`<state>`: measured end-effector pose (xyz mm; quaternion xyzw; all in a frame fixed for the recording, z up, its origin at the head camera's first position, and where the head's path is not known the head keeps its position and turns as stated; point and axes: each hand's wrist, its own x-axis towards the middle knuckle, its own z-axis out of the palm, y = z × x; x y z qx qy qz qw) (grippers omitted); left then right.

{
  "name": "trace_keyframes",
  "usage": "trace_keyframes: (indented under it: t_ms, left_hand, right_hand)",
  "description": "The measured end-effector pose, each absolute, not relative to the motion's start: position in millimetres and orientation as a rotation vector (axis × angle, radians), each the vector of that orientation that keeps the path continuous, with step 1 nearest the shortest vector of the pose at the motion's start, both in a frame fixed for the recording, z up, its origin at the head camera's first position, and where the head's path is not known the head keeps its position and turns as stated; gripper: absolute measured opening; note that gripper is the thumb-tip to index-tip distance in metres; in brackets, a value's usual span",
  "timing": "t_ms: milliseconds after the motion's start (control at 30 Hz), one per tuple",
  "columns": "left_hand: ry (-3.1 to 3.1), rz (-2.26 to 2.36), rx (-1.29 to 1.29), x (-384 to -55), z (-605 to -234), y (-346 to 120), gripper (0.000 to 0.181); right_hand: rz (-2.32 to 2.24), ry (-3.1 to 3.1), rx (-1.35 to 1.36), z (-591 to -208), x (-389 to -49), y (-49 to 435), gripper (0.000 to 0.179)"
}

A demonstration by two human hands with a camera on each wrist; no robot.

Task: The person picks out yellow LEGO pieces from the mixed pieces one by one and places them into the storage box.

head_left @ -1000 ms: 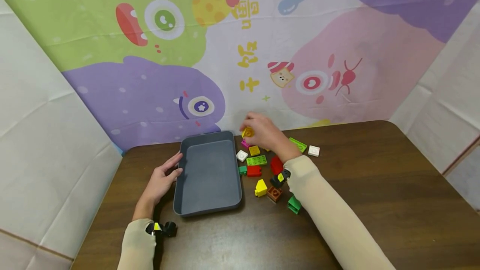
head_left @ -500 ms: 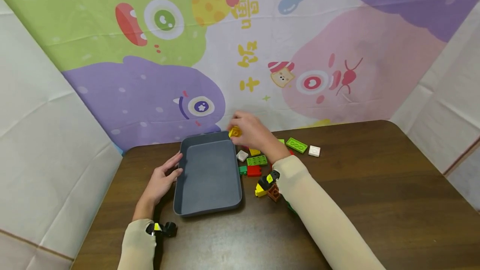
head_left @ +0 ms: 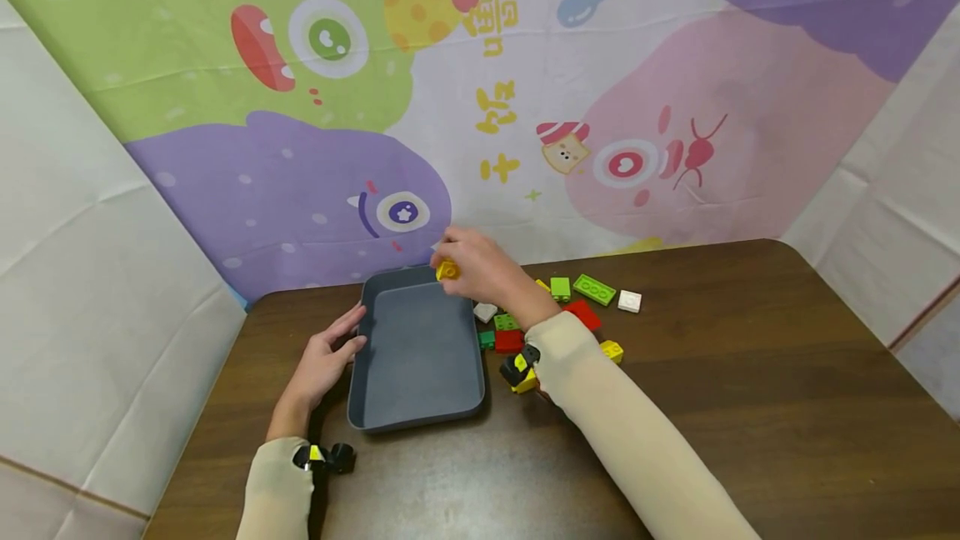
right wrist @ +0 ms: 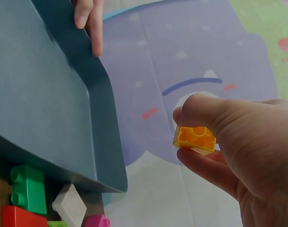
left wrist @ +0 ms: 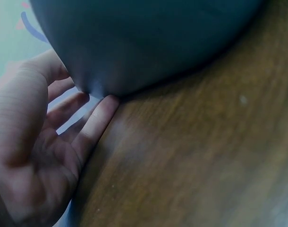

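My right hand pinches a yellow toy building brick between thumb and fingers over the far right corner of the dark grey tray. The right wrist view shows the hollow underside of this yellow brick, with the tray wall to its left. On the tray's left side, my left hand rests against the wall, fingers extended and thumb near the rim. Seen from the left wrist, the fingers touch the tray's outer wall close to the tabletop.
Loose bricks lie right of the tray: a red brick, a dark green brick, a white brick, a lime plate and several others. My right forearm hides some. A printed cloth hangs behind the table.
My right hand has moved left with the yellow brick, from above the loose bricks to the tray's far right corner. The left hand and tray have stayed in place.
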<state>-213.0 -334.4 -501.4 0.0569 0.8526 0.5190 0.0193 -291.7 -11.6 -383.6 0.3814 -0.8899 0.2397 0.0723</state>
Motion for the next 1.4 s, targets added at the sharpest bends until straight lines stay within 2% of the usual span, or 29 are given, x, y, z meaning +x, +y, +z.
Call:
trace_keyframes:
  t_ms: [600, 1400]
  left_hand:
    - [2.642, 1.616, 0.179, -216, -502, -334, 0.058]
    - [2.649, 1.617, 0.166, -215, -504, -335, 0.057]
  right_hand:
    - [0.723, -2.710, 1.141, -380, -294, -29, 0.021]
    - [0.681, -2.816, 1.090, -428, -290, -39, 0.026]
